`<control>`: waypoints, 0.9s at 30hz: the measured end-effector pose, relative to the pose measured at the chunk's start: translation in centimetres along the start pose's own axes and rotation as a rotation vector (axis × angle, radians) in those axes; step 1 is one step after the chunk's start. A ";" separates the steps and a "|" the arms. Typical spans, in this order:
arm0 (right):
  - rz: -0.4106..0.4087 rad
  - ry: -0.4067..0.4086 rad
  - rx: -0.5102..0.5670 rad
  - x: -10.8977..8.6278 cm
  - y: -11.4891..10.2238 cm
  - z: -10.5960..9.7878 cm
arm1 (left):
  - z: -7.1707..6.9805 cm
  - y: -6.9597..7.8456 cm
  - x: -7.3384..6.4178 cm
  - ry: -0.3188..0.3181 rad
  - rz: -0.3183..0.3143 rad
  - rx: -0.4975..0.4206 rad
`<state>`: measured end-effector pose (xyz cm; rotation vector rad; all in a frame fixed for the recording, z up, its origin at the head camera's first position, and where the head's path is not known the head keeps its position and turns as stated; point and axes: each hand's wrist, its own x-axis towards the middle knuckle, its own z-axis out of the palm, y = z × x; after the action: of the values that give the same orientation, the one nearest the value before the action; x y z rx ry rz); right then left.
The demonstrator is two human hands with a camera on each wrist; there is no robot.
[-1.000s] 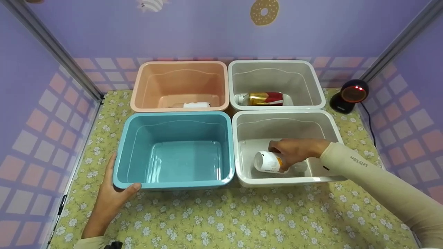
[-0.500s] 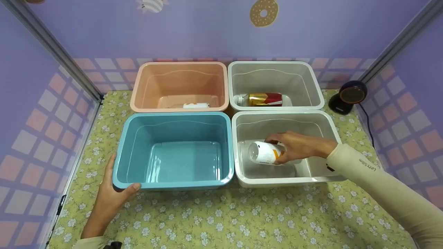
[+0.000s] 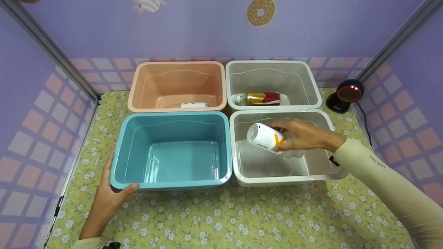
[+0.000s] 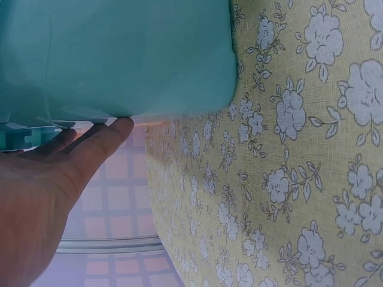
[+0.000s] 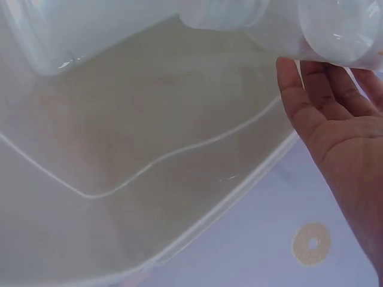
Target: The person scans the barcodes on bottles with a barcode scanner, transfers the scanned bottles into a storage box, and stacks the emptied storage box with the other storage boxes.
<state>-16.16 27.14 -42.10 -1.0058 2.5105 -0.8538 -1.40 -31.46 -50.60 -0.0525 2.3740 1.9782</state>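
My right hand [image 3: 303,135] grips a clear plastic bottle [image 3: 264,137] with a white label and an orange mark, tilted over the near light-grey bin [image 3: 287,180]. Its base points left, and its cap [image 5: 222,13] shows in the right wrist view. Fingers wrap the label side there. On the left, my left hand [image 3: 108,197] rests at the front corner of a blue bin [image 3: 173,185], thumb by the front rim. The left wrist view shows nearly straight fingers [image 4: 99,143] lying along that bin's outer side.
Behind stand a peach bin [image 3: 180,76] holding a white-labelled item [image 3: 194,105] and another grey bin [image 3: 273,74] holding a bottle with a gold and red label [image 3: 263,99]. A black scanner [image 3: 346,97] with red lights stands at the right, its cable trailing along the wall.
My right hand has lifted the bottle up from the floor of the near grey bin, toward its far side, and tilted it. The left hand stays at the blue bin.
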 end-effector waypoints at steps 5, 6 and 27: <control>0.013 0.033 0.087 -0.2 -0.3 -1.1 | 0.0 0.0 0.0 -0.002 -0.007 0.004; 0.017 0.038 0.095 -0.3 -0.4 -1.3 | 0.0 0.0 -0.1 -0.002 -0.008 0.010; 0.019 0.189 0.065 -1.1 -1.2 -2.8 | 0.0 -0.1 -0.1 -0.015 -0.004 -0.020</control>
<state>-16.08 28.41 -39.11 -0.9183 2.6230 -1.0635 -1.25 -31.52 -50.64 -0.0437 2.3432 1.9934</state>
